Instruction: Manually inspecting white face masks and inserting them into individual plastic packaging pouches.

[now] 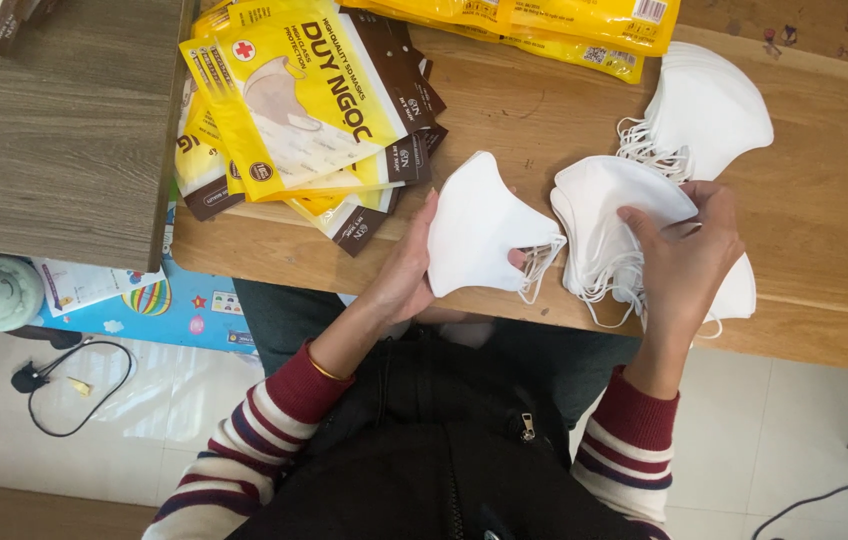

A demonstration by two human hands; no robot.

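My left hand (406, 268) grips one white mask (482, 228) above the wooden table (824, 210). My right hand (684, 255) pinches the mask stack (609, 225) beside it, perhaps by the ear loops. Yellow packets (309, 95) lie left.

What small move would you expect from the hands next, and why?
Probably the left hand carries its single white mask towards the yellow packets beside it. That mask is already apart from the stack of masks that the right hand grips on the wooden table, and the packets lie just left of it.
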